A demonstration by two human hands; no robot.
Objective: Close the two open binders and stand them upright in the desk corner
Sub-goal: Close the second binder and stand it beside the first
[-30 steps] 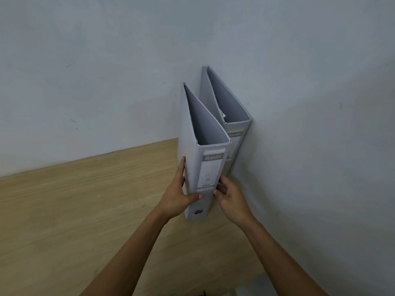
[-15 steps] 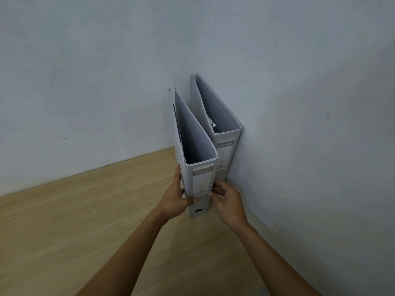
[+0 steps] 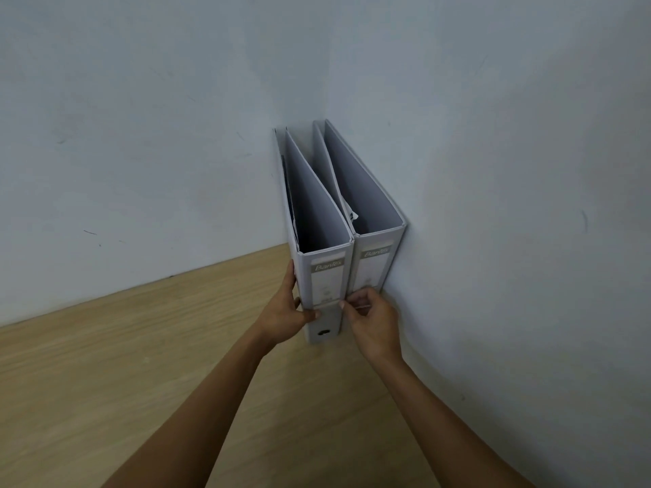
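Observation:
Two white lever-arch binders stand upright side by side in the corner of the wooden desk (image 3: 148,364), spines facing me. The right binder (image 3: 375,265) rests against the right wall. The left binder (image 3: 326,280) touches it, its far end near the back wall. My left hand (image 3: 287,311) grips the left binder's lower left edge, thumb across the spine. My right hand (image 3: 371,320) pinches the spine's lower right edge with thumb and fingertips, in front of the right binder's base.
Pale grey walls meet behind the binders; the back wall (image 3: 141,153) runs left and the right wall (image 3: 528,241) runs toward me. Bare wooden desk surface spreads to the left and front of the binders.
Both hands have pushed the left binder back into the corner. Its spine now stands level with the right binder's spine, flush against it.

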